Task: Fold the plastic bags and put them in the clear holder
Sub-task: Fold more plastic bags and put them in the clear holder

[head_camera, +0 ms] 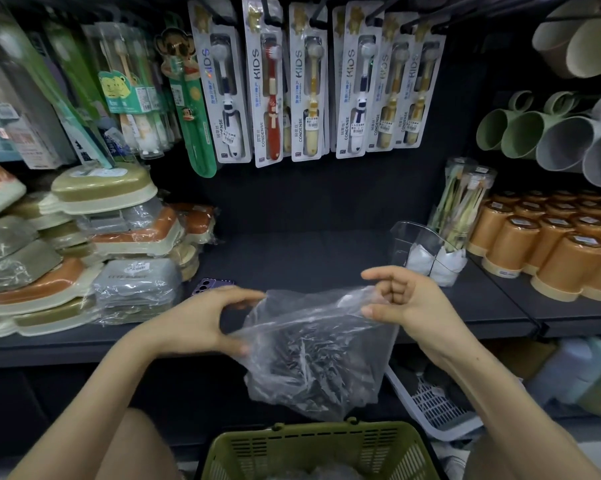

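A crumpled clear plastic bag (316, 355) hangs in the air in front of the dark shelf. My left hand (202, 320) pinches its left edge between thumb and fingers. My right hand (403, 299) grips its upper right corner. The clear holder (406, 237) stands on the shelf at the right, behind my right hand, with folded white bags (434, 265) in its bottom. A green basket (323, 448) sits below the bag at the bottom edge, with more clear plastic showing inside it.
Stacked wrapped soap boxes (84, 244) fill the shelf's left side, with a phone (212, 284) beside them. Orange cups (548, 244) crowd the right. Kids toothbrush packs (309, 81) hang above. A white basket (434, 407) sits low on the right.
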`<state>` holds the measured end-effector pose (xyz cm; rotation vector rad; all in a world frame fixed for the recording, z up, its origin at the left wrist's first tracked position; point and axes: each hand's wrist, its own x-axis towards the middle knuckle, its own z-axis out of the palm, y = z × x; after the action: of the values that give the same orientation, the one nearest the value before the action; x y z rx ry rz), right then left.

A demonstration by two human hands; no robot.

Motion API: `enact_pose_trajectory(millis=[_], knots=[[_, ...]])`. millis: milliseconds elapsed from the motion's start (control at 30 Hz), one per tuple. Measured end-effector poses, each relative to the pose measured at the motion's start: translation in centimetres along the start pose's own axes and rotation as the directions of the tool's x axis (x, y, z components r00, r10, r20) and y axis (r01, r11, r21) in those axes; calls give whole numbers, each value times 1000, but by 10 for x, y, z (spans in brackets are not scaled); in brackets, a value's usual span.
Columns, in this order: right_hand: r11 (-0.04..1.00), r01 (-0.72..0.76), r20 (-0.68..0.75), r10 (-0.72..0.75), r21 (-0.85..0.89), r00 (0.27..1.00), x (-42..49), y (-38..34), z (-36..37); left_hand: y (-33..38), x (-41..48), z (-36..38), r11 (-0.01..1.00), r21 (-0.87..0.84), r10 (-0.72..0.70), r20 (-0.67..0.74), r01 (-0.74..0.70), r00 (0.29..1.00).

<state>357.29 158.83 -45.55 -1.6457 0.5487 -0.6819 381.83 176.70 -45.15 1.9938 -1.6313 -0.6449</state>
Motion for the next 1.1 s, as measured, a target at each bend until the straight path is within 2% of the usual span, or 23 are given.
enact_pose_trajectory(millis=[67,200,267,367,567,800,967,1100], knots=[[999,34,-6,-34,42,999,2,-2,13,21,6,10,996,-84,41,-6,-42,999],[989,106,-30,-104,101,994,4,-8,38,58,33,53,975,-188,60,-289,-118,955],[984,130,-55,-124,120,991,4,-10,41,61,40,66,947,-271,67,-358,-173,931],[986,127,-20,-126,112,992,1,-9,37,63,39,70,831,-511,9,-383,-219,924],[991,129,23,-130,47,991,-1,-4,37,71,44,76,574,-791,-176,-369,-210,912],[988,152,64,-149,-41,987,-5,7,29,61,47,60,424,-863,-289,-417,-275,862],[978,99,98,-82,-184,992,-1,20,28,45,41,37,339,-883,-332,-436,-325,836],[928,84,126,-41,-363,991,4,29,35,27,32,21,296,-883,-323,-451,-364,832]])
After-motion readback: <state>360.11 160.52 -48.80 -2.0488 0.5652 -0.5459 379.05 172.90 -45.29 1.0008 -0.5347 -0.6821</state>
